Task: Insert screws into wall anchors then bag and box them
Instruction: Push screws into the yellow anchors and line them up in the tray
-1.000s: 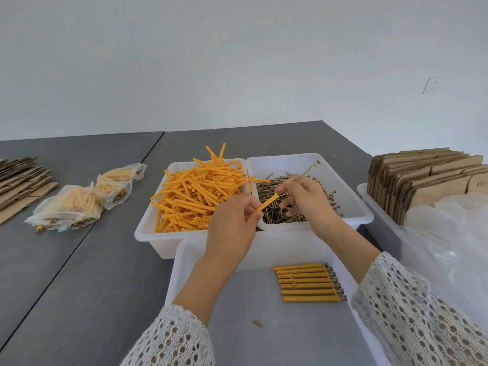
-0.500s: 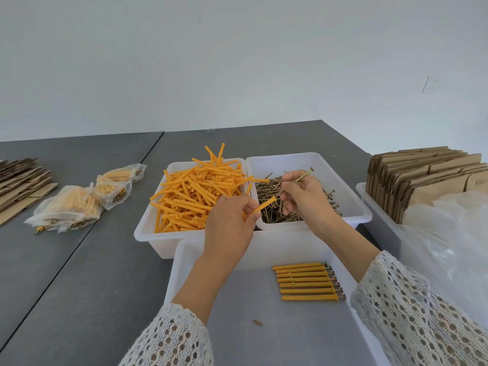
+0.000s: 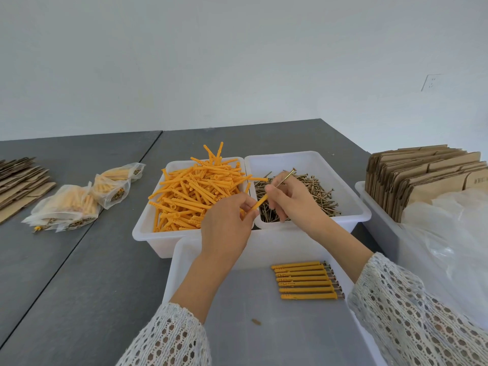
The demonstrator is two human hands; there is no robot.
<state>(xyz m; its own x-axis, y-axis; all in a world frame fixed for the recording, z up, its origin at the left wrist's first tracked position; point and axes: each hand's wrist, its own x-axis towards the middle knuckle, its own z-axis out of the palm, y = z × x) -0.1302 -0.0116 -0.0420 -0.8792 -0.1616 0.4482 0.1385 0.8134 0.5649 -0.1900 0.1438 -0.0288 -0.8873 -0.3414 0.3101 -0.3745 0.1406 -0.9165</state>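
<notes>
Print on the bags [image 3: 79, 204] is too small to read. Left hand [image 3: 227, 228] pinches an orange anchor [image 3: 260, 202], long axis up-right. Right hand [image 3: 293, 199] pinches a screw [image 3: 286, 177] along that same line

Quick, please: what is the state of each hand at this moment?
Left hand: closed, pinching an orange wall anchor.
Right hand: closed, pinching a screw at the anchor's end.

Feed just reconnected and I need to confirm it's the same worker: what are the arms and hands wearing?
Both arms wear loose white openwork sleeves, lace or crochet with a honeycomb-like hole pattern: left sleeve, right sleeve. The cuffs are wide and end at mid-forearm. The left hand and right hand are bare: no gloves, and no rings, watch or bracelets visible.
</notes>
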